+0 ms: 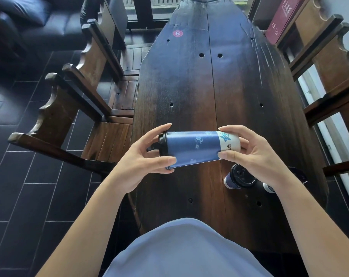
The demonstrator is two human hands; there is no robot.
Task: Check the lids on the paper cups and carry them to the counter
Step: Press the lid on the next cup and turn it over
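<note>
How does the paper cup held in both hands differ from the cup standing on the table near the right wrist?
The held cup lies sideways in the air, lid pointing left; the standing cup is upright on the table. The left hand and right hand grip the held cup; nothing touches the standing cup. Both are blue with black lids.

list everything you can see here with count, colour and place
blue paper cup with black lid: 1, held sideways over the table, lid to the left
upright blue paper cup with black lid: 1, near table end, right
partly hidden cup: 1, behind right wrist
dark wooden table: 1, centre
red number 6 sticker: 1, far table end
brown wooden chairs: several, both sides
red box: 1, upper right
left hand: grips lid end
right hand: grips base end
</note>
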